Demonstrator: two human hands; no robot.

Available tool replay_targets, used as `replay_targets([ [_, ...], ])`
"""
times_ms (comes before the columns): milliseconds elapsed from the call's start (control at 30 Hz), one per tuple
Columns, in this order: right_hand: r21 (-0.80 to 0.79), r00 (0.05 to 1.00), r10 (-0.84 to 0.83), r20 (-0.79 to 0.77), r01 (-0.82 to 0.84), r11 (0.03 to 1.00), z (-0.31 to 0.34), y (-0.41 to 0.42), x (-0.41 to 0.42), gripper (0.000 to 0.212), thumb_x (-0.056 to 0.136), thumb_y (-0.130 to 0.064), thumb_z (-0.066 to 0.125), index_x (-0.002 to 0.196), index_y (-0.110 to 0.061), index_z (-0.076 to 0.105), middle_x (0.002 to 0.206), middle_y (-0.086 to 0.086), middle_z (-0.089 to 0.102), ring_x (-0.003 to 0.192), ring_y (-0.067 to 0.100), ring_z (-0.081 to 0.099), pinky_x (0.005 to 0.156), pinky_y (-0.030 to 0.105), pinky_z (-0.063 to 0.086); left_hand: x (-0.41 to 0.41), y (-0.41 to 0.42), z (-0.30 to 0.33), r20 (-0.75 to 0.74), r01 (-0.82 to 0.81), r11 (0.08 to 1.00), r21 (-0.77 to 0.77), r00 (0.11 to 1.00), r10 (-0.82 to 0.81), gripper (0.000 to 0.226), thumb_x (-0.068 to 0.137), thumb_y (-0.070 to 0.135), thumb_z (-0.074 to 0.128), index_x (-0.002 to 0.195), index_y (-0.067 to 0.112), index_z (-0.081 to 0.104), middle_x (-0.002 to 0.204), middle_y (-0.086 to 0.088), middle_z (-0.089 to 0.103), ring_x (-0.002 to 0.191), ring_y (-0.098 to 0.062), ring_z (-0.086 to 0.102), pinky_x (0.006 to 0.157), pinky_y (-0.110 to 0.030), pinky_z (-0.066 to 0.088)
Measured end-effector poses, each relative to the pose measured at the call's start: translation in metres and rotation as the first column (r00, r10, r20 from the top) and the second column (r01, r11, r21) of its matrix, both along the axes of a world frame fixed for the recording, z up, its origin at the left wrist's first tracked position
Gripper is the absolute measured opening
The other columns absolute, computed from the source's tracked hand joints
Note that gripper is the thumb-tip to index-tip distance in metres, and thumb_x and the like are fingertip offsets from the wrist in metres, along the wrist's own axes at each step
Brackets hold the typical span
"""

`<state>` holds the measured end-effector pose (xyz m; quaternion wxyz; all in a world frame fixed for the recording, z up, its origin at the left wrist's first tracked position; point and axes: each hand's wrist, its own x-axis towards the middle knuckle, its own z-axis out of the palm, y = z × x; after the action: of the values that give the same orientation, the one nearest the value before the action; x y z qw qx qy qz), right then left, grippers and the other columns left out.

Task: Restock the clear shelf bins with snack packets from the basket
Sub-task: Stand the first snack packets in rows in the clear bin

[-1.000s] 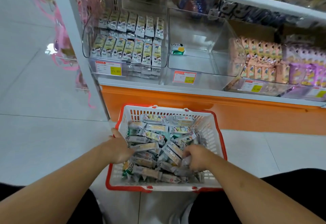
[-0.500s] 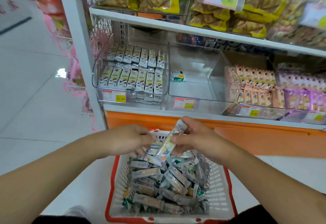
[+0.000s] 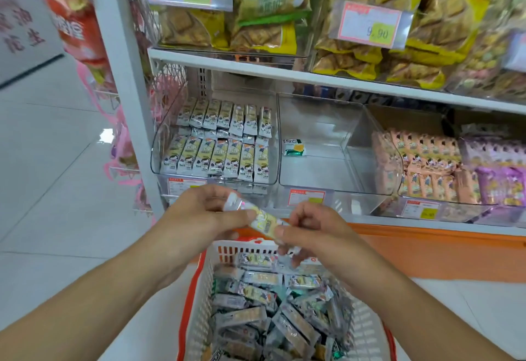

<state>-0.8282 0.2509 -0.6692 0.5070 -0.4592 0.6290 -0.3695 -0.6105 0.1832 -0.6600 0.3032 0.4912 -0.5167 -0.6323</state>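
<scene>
Here | left hand (image 3: 199, 215) pinches snack packet (image 3: 263, 219) at its upper end; right hand (image 3: 310, 232) pinches its lower end | above basket (image 3: 199, 303); middle clear bin (image 3: 327, 181) holds 1 green packet (image 3: 293, 147)

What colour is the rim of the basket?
Red-orange, on a white basket; head view shows it.

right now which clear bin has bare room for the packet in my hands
The middle clear plastic bin is nearly bare: one small green and yellow packet sits at its left wall. The left clear bin is packed with cream packets, and the right clear bin with pink ones. Both hands pinch the cream snack packet above the white basket.
</scene>
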Motion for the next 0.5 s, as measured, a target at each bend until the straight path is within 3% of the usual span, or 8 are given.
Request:
replay_targets([
  [33, 0.040, 0.999, 0.039, 0.013, -0.040, 0.998, 0.001, 0.002, 0.004, 0.027, 0.091, -0.023, 0.082, 0.093, -0.006, 0.062, 0.086, 0.007, 0.077, 0.084, 0.031, 0.074, 0.077, 0.048, 0.060, -0.001, 0.000, 0.001, -0.085, -0.048, 0.998, 0.038, 0.995, 0.051, 0.038, 0.081, 0.012, 0.085, 0.114, 0.006, 0.067, 0.107, -0.021, 0.075, 0.094, -0.029, 0.077, 0.077, -0.034, 0.064],
  [100, 0.101, 0.991, 0.126, -0.048, -0.121, 0.987, 0.002, 0.006, 0.019, 0.029, 0.093, -0.034, 0.080, 0.092, -0.008, 0.067, 0.086, 0.004, 0.078, 0.073, 0.016, 0.071, 0.073, 0.036, 0.058, -0.006, 0.002, -0.001, -0.161, -0.088, 0.992, 0.087, 0.982, 0.101, 0.042, 0.081, 0.015, 0.085, 0.116, 0.005, 0.065, 0.106, -0.026, 0.072, 0.091, -0.028, 0.077, 0.078, -0.038, 0.064],
  [167, 0.124, 0.970, 0.203, -0.136, -0.187, 0.975, 0.001, 0.009, 0.037, 0.029, 0.094, -0.042, 0.076, 0.089, -0.014, 0.069, 0.083, 0.002, 0.079, 0.068, 0.009, 0.070, 0.072, 0.030, 0.056, -0.009, 0.005, -0.006, -0.099, -0.072, 0.994, 0.083, 0.992, 0.080, 0.038, 0.080, 0.025, 0.087, 0.112, 0.011, 0.070, 0.095, -0.016, 0.076, 0.082, -0.023, 0.075, 0.072, -0.033, 0.059],
  [233, 0.112, 0.960, 0.202, -0.196, -0.182, 0.977, -0.001, 0.013, 0.049, 0.031, 0.093, -0.047, 0.076, 0.085, -0.019, 0.068, 0.082, 0.000, 0.079, 0.071, 0.009, 0.073, 0.078, 0.035, 0.059, -0.009, 0.009, -0.011, 0.000, -0.037, 0.999, 0.040, 0.999, 0.037, 0.030, 0.081, 0.036, 0.086, 0.103, 0.019, 0.076, 0.091, -0.006, 0.078, 0.083, -0.024, 0.074, 0.072, -0.035, 0.056],
  [300, 0.037, 0.928, 0.133, -0.348, -0.128, 0.991, -0.001, 0.017, 0.053, 0.038, 0.084, -0.058, 0.078, 0.089, -0.025, 0.061, 0.088, -0.003, 0.074, 0.081, 0.011, 0.070, 0.081, 0.041, 0.057, -0.006, 0.009, -0.013, 0.052, -0.054, 0.999, 0.000, 0.997, 0.053, 0.026, 0.081, 0.042, 0.085, 0.096, 0.023, 0.078, 0.090, -0.001, 0.078, 0.084, -0.017, 0.073, 0.073, -0.033, 0.053],
  [367, -0.103, 0.878, 0.030, -0.478, -0.090, 0.991, 0.001, 0.019, 0.052, 0.046, 0.077, -0.064, 0.080, 0.101, -0.039, 0.050, 0.107, -0.016, 0.062, 0.098, 0.003, 0.062, 0.083, 0.035, 0.054, -0.003, 0.007, -0.012, 0.067, -0.098, 0.995, -0.028, 0.993, 0.100, 0.025, 0.082, 0.042, 0.085, 0.096, 0.023, 0.078, 0.088, 0.000, 0.077, 0.084, -0.013, 0.074, 0.074, -0.031, 0.053],
  [500, -0.260, 0.838, 0.091, -0.539, -0.268, 0.928, 0.005, 0.017, 0.049, 0.082, 0.080, -0.052, 0.085, 0.143, -0.054, 0.031, 0.150, -0.040, 0.021, 0.140, -0.009, 0.032, 0.109, 0.023, 0.036, -0.001, 0.008, -0.009, 0.045, -0.109, 0.993, -0.035, 0.993, 0.111, 0.026, 0.082, 0.040, 0.085, 0.097, 0.020, 0.076, 0.089, -0.003, 0.077, 0.084, -0.017, 0.075, 0.072, -0.033, 0.058],
])
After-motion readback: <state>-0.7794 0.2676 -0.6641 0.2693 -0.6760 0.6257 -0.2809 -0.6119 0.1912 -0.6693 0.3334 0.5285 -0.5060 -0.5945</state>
